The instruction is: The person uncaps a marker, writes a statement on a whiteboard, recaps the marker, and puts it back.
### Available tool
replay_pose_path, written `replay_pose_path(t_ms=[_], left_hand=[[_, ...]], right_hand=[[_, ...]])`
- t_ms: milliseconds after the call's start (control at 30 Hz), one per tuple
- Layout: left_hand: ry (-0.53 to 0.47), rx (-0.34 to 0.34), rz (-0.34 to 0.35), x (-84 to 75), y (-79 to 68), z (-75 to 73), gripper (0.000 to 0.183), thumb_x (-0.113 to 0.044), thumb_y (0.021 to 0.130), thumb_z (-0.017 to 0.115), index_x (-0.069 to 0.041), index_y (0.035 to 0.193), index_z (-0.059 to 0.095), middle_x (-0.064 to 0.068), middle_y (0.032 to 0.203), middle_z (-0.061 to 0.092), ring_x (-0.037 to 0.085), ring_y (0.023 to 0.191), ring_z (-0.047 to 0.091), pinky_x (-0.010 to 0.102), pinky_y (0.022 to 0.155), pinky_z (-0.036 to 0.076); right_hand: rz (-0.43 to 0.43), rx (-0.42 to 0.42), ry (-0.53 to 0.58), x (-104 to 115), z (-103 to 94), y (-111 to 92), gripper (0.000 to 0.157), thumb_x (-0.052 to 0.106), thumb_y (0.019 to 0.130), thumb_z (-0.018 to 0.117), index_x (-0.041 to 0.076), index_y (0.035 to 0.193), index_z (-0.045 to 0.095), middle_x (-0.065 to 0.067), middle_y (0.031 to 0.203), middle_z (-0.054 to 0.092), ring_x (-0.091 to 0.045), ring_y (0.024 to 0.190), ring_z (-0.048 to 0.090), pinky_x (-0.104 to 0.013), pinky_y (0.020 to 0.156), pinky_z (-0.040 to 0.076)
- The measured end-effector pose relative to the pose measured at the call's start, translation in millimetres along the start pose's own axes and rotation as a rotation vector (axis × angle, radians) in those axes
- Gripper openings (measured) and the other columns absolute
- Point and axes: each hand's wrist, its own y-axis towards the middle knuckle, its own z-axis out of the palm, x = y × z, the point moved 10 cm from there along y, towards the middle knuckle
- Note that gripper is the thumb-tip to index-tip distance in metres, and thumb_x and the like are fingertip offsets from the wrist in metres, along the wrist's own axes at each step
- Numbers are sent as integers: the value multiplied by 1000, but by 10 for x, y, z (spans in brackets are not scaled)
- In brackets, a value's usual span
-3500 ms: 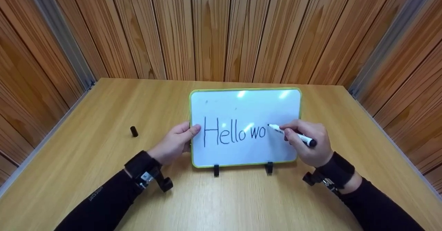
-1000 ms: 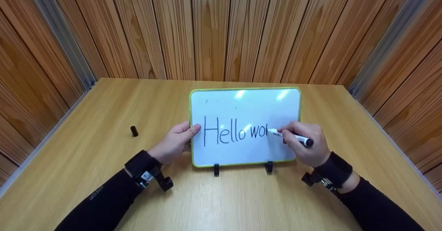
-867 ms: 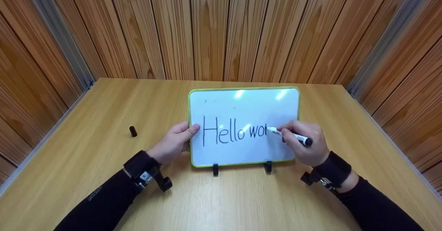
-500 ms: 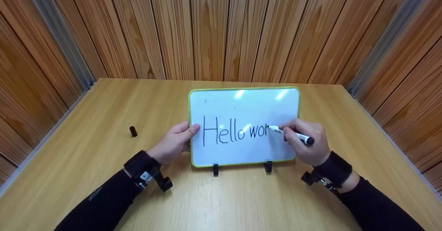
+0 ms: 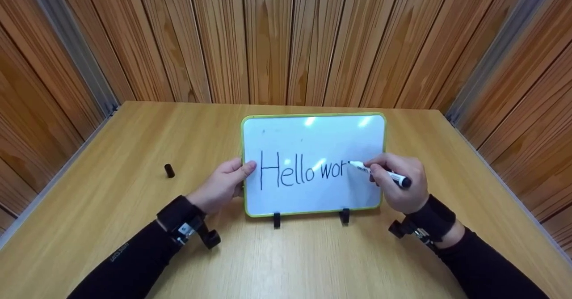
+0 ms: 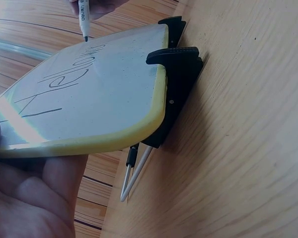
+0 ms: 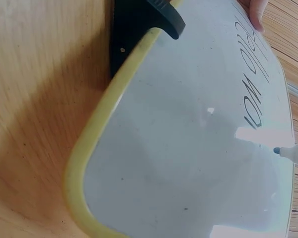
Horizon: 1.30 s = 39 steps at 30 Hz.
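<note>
A small whiteboard (image 5: 304, 200) with a yellow-green frame leans on a stand with black feet (image 5: 277, 220). "Hello wor" is written across it in black. My left hand (image 5: 223, 183) grips its left edge, thumb on the front and the other fingers behind. In the left wrist view the palm (image 6: 30, 198) sits under the yellow rim. My right hand (image 5: 401, 182) pinches a white marker (image 5: 380, 172) with a black end. The marker's tip (image 7: 277, 150) is close to the board, just right of the "r".
A black marker cap (image 5: 169, 170) lies on the wooden table (image 5: 134, 138) left of the left hand. Thin white wire legs (image 6: 134, 176) of the stand show behind the board. Wood-panelled walls (image 5: 268, 44) rise at the back and both sides.
Since the earliest frame an "r" has appeared after "wo". The marker tip has moved up and slightly right from the stroke. My left hand keeps its hold on the board.
</note>
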Motion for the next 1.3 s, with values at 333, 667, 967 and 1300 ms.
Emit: replay_pose_path(t_ms=[333,667,967,1300], left_hand=[[-1,-1,13,-4,13,18,52,-30,122,47,0,164,47,21,150,68,35,132,72,50,105,61],[3,13,11,-12,-10,23,53,-31,123,45,1,165,46,21,152,67,35,134,71,51,106,61],[1,17,17,-15,0,24,52,-31,122,46,0,165,46,21,152,66,35,134,70,51,106,61],[-2,20,19,-22,-11,31,53,-31,123,45,0,165,45,22,153,66,36,134,70,51,106,61]], right_hand=[[-7,-3,-6,-15,-73,-32,18,-8,89,64,-1,90,80,0,68,67,-12,55,56,-19,53,47],[-44,9,-1,-11,-38,-93,19,-8,87,63,-1,92,81,0,68,68,-12,55,57,-21,54,49],[-52,25,-2,-24,-12,-113,19,-8,88,64,0,93,80,0,70,68,-13,57,57,-22,54,49],[-28,42,6,-54,7,-118,20,-9,89,65,0,96,81,-1,74,71,-13,59,59,-20,57,50]])
